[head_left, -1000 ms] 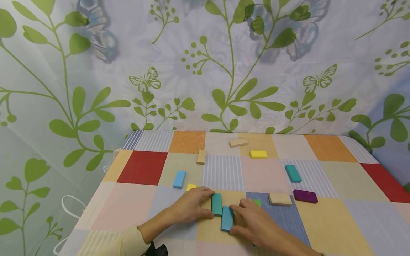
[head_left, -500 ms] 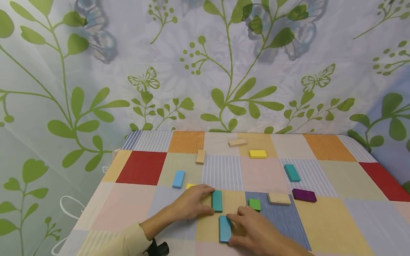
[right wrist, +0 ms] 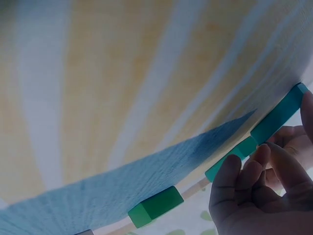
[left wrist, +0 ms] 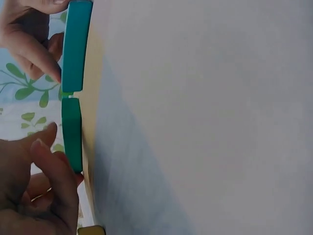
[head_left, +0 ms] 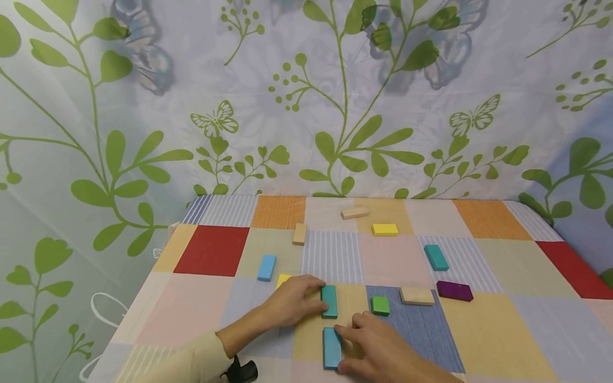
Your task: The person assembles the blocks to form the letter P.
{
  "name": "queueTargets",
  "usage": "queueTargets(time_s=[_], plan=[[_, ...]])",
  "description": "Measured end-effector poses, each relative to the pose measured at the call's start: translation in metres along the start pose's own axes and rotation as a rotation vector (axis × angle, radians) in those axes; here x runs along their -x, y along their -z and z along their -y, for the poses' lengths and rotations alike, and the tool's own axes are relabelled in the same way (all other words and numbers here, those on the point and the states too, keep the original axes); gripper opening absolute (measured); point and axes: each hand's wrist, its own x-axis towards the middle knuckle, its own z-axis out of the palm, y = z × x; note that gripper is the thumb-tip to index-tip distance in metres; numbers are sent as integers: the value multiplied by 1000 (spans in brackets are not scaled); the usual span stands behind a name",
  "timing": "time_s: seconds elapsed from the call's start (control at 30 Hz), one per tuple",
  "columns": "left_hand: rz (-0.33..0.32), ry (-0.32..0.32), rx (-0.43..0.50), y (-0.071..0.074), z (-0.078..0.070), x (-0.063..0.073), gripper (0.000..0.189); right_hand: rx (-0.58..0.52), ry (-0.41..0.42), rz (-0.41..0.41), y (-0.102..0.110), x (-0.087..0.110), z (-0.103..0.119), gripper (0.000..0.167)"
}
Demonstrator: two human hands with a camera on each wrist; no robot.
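The left hand (head_left: 293, 301) holds a teal rectangular block (head_left: 329, 301) from its left side, the index finger at the far corner and the thumb lower along the edge. Nearer the person, the right hand (head_left: 375, 348) grips a blue rectangular block (head_left: 332, 348), index finger at its far end and thumb at its near end. Both blocks lie flat, nearly in line, a small gap between them. In the left wrist view the held teal block (left wrist: 72, 134) sits beside the blue one (left wrist: 77, 46). A yellow block (head_left: 282, 280) is partly hidden behind the left hand.
A patchwork cloth covers the table. To the right lie a green block (head_left: 380, 305), a plain wooden block (head_left: 416, 296), a purple block (head_left: 454, 290) and another teal block (head_left: 436, 257). Farther back are a yellow block (head_left: 384, 230), two plain blocks, and a light-blue block (head_left: 266, 267) at left.
The right hand has drawn the blue block toward the person and slightly left, away from beside the teal block. The left hand has shifted the teal block slightly away, then right. The green block is uncovered.
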Motion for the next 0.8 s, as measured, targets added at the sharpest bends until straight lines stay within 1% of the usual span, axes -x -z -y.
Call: queueTargets(time_s=[0.07,0.2,0.33,0.53,0.63,0.8], plan=[[-7,12,8,-1,-1,-1,44,10,5,-12,0,1,0,67],[0,36,23,-1,-2,-2,43,26,-3,-20,-1,1,0,67],[8,33,37,-2,-4,-1,42,42,-8,-29,-1,0,1,67],[24,33,17,-3,-5,0,42,48,-18,-9,0,1,2,68],[24,27,8,-3,-5,1,42,62,-1,-20,0,1,2,67],[32,23,2,-3,-5,1,42,107,32,-49,-1,2,2,60]])
